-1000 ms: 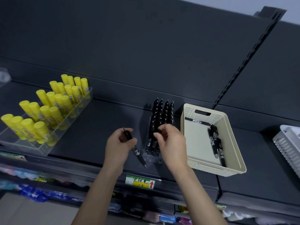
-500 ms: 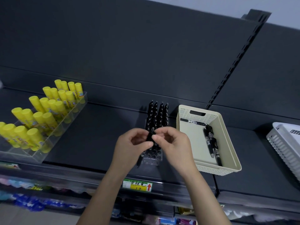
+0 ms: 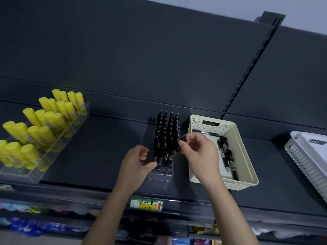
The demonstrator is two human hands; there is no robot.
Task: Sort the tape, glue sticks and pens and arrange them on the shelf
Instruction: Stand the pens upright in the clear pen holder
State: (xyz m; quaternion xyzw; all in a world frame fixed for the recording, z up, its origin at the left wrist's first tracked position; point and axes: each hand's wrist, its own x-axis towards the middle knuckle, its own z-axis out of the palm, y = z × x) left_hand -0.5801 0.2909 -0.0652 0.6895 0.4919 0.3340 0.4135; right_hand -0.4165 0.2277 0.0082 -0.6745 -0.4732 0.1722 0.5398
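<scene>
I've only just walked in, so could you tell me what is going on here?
A person is filling the clear pen holder with black pens. The right hand pinches one pen by its top at the holder; the left hand touches the holder's side. A few pens lie in the cream basket.

**One head-worn view, close over the shelf**

A wide-angle camera rides on the person's head, facing forward and down onto the shelf (image 3: 99,147) from close by. The pens (image 3: 167,131) stand near mid-frame. Glue sticks (image 3: 42,117) fill the left edge, and a white basket (image 3: 304,156) is cut off at the right. The view is rolled, so the shelf slopes down rightward.
</scene>
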